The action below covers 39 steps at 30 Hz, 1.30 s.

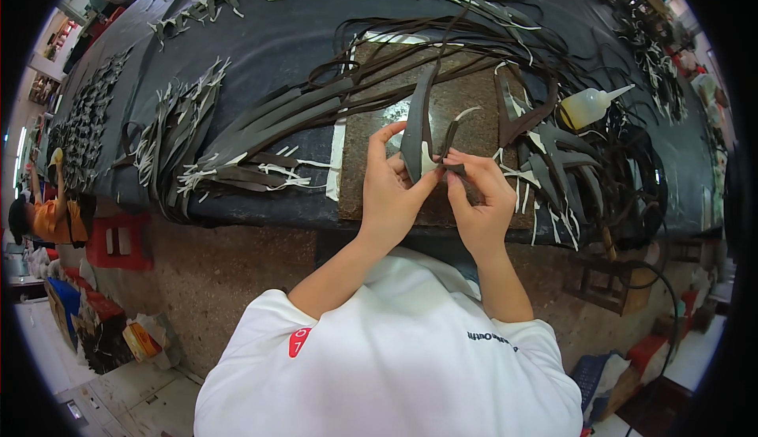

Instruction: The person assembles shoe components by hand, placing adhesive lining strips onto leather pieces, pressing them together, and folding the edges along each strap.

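head view: left hand (392, 200), thumb and fingers partly spread, holds a grey strap (414, 125) above the speckled slab (480, 125); right hand (483, 200), fingertips pinched together, grips a narrow dark strip (451, 135), apparently mid-fitting, next needing steady alignment.

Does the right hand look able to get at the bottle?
Probably yes: the bottle looks near, with just dark straps between, though the right hand is pinching a strip.

Grey with brown edge and white patch on the held strip (414, 131), speckled brown on the slab (482, 134), nearly black on the table cover (264, 36), and pale yellow on the bottle (583, 110).
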Each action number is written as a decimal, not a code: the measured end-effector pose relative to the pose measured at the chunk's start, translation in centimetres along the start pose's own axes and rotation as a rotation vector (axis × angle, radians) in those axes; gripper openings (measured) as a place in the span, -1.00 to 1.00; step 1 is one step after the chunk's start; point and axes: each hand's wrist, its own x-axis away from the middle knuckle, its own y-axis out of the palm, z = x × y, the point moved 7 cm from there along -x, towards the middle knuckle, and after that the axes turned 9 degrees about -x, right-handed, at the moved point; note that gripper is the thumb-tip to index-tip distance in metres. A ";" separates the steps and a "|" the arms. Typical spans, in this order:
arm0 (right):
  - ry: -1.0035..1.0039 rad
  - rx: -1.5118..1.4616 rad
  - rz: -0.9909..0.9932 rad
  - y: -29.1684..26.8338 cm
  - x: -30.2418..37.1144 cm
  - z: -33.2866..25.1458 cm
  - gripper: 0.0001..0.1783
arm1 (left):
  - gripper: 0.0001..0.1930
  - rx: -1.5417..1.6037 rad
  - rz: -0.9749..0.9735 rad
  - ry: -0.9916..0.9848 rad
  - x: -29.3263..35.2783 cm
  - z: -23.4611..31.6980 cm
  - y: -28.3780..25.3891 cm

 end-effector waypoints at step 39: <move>-0.780 0.984 -0.373 4.7 1.8 -7.1 -0.61 | -0.54 -0.109 0.006 -0.017 1.0 5.7 -0.8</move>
